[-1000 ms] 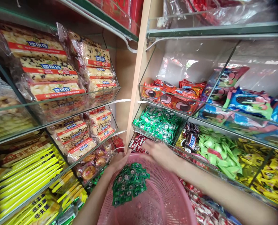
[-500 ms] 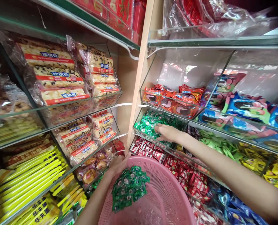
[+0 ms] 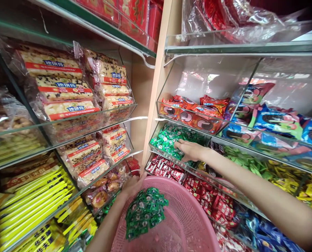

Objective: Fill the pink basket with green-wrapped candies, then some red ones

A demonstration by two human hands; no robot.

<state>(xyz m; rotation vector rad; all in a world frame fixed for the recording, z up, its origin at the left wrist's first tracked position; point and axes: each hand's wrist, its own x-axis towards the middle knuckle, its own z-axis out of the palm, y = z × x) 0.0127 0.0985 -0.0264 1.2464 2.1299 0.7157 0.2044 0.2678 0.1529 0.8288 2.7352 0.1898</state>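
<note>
My left hand [image 3: 133, 186] is closed around the far left rim of a pink plastic basket [image 3: 202, 213] with perforated walls. A pile of small green-wrapped candies [image 3: 145, 211] lies in the basket's left side. My right hand [image 3: 190, 149] reaches over the front edge of a clear shelf bin filled with more green-wrapped candies [image 3: 166, 137]. Its fingers are stretched out and apart, resting on the candies' surface, and no candy shows in them. The undersides of the fingers are hidden.
Above my right hand is a bin of red-orange cookie packets [image 3: 198, 108]; below are red-wrapped sweets [image 3: 163, 166]. Glass shelf edges frame the bins. Packaged puffed-rice-like bars [image 3: 72, 91] and yellow packets [image 3: 35, 199] fill the left shelves. A wooden post [image 3: 154, 87] stands between.
My right hand has shifted very slightly right and down over the green candies. My left hand still grips the basket, and the basket has hardly moved.
</note>
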